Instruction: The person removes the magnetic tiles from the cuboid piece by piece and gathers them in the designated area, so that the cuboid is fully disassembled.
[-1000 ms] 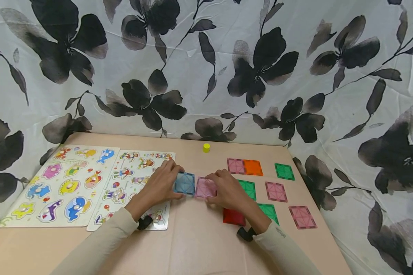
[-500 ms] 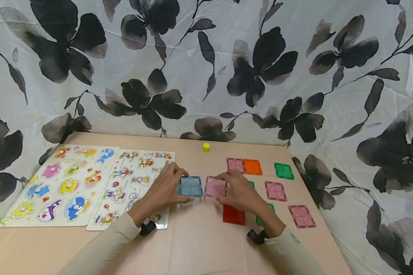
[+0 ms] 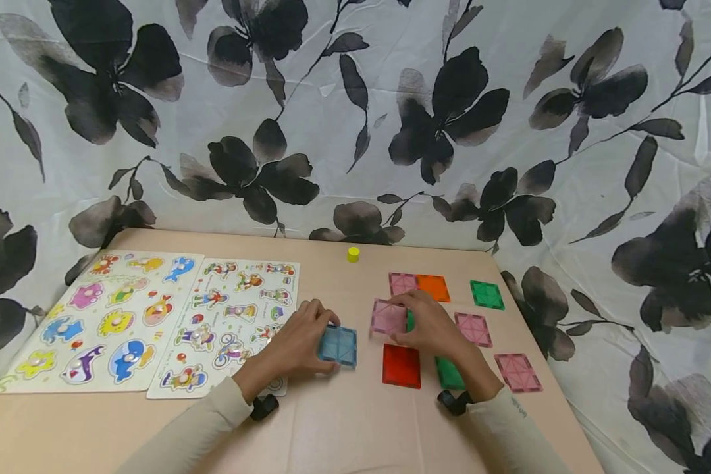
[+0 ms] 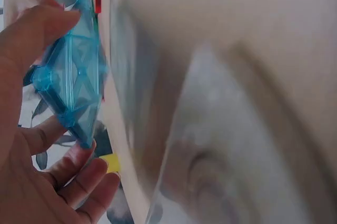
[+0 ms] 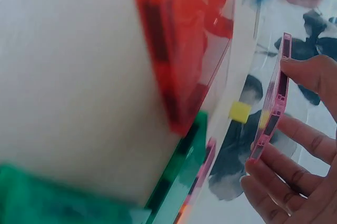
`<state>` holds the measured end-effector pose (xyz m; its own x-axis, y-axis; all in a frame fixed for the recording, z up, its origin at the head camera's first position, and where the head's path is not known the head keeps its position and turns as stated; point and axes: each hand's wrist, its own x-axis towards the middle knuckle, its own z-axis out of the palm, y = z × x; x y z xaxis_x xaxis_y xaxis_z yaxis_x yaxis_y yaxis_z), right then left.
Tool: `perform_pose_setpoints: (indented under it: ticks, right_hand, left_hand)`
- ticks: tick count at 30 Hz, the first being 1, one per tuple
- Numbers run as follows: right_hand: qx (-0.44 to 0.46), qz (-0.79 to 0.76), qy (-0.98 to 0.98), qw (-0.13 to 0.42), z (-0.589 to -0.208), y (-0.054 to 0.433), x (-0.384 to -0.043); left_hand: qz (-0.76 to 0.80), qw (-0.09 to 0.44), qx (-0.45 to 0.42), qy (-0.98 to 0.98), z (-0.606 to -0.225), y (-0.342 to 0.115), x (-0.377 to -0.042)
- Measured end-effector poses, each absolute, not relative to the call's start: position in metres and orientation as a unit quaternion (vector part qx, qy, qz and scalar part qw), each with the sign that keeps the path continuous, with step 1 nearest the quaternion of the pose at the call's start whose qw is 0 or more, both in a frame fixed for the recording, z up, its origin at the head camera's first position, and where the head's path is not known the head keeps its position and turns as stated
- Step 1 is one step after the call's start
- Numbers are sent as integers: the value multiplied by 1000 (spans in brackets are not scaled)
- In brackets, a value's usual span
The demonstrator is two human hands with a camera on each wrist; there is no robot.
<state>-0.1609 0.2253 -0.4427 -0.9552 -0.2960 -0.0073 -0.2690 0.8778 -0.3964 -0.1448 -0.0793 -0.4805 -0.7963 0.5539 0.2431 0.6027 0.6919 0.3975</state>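
Observation:
My left hand pinches a clear blue square magnetic tile by its edges, thumb on one side and fingers on the other. In the left wrist view the blue tile looks thick; whether it is one piece or a stack I cannot tell. A single pink magnetic tile is pinched in my right hand, held above the table and seen nearly edge-on in the right wrist view. Beneath and beside that hand lie a red tile and green tiles, partly covered by the hand and wrist.
A pink tile touches an orange tile at the back. Farther right lie a green tile and two pink ones. Two sticker sheets cover the table's left. A small yellow piece stands near the back edge.
The two tiles, side by side one second ago, have moved apart. My left hand brought the blue tile right and nearer; my right hand carried the pink tile right, uncovering the red tile.

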Motion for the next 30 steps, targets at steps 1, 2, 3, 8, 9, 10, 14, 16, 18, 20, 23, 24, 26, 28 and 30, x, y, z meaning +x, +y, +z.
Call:
perform_pose_setpoints:
  ticks: [1, 2, 3, 8, 9, 10, 14, 16, 18, 20, 23, 24, 26, 28, 30]
  right_hand:
    - [-142, -199, 969, 35, -443, 228, -162]
    - [-138, -200, 969, 36, -444, 231, -162]
    - [-131, -203, 970, 39, -444, 235, -163]
    - [-133, -214, 967, 31, -443, 258, -164]
    - [-134, -212, 968, 26, -443, 263, -164]
    - [-134, -208, 969, 21, -443, 269, -164]
    - [-128, -199, 972, 3, -443, 295, -164]
    - [-124, -202, 971, -4, -444, 310, -164]
    - [-124, -216, 968, -8, -444, 326, -163]
    - [-117, -225, 967, -10, -443, 341, -161]
    - [-105, -224, 969, -9, -441, 363, -159]
    - [-101, -218, 971, -10, -441, 370, -158]
    - [-90, -210, 973, -9, -439, 383, -156]
    - [-88, -204, 975, -11, -439, 396, -154]
    - [-93, -205, 974, -18, -440, 408, -152]
  left_hand:
    - [-236, 45, -317, -917, -481, -78, -144]
    - [-236, 39, -320, -917, -482, -77, -143]
    - [-237, 33, -321, -917, -483, -76, -142]
    - [-230, 18, -321, -918, -486, -75, -139]
    - [-230, 15, -321, -919, -487, -75, -139]
    - [-229, 12, -322, -919, -487, -75, -138]
    - [-227, 0, -325, -918, -486, -76, -136]
    - [-227, -2, -327, -917, -485, -76, -136]
    - [-227, 0, -329, -917, -485, -76, -136]
    - [-223, 4, -333, -916, -485, -76, -136]
    - [-220, 7, -338, -915, -485, -76, -137]
    - [-218, 6, -338, -916, -486, -76, -137]
    - [-215, 4, -339, -916, -486, -76, -137]
    - [-214, -2, -336, -917, -487, -76, -137]
    - [-212, -6, -334, -918, -487, -76, -137]
